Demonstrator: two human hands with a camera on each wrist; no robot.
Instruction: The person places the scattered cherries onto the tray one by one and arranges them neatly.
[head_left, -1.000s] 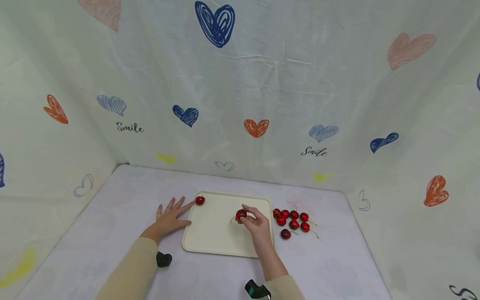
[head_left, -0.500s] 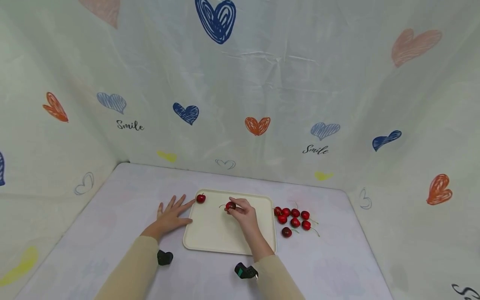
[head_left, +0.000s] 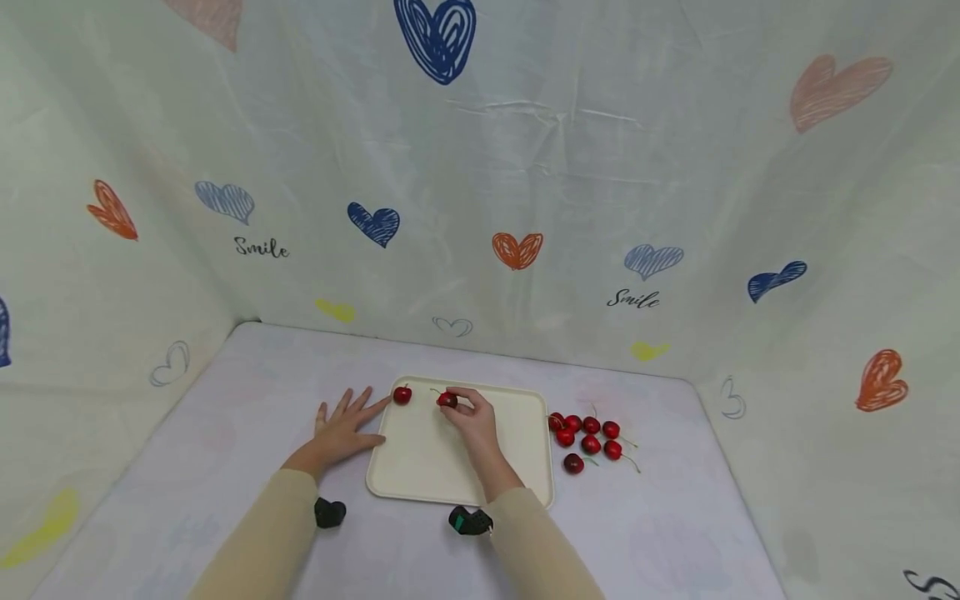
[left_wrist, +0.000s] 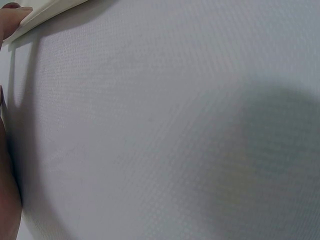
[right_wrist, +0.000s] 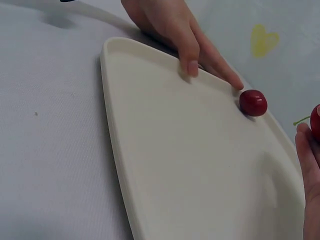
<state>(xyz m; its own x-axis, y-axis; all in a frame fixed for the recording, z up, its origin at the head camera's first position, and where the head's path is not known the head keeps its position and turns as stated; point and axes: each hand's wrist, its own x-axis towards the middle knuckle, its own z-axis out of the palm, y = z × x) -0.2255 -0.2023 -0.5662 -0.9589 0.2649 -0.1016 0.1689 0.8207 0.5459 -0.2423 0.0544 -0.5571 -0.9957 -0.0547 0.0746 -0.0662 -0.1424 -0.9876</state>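
A cream tray lies on the table, with one cherry in its far left corner. My left hand rests at the tray's left side with fingers spread, thumb and index finger touching the rim; the right wrist view shows the thumb over the edge. My right hand pinches a second cherry by its sides over the tray's far part, right of the first one. Its green stem points left. In the left wrist view only a bit of the left hand and the tray's corner show.
Several cherries with stems lie in a loose group on the table just right of the tray. A pale curtain printed with hearts hangs behind the table's far edge and along both sides.
My right hand has carried its cherry left and away from me, from the tray's right part to near its far edge. The left hand has stayed in place.
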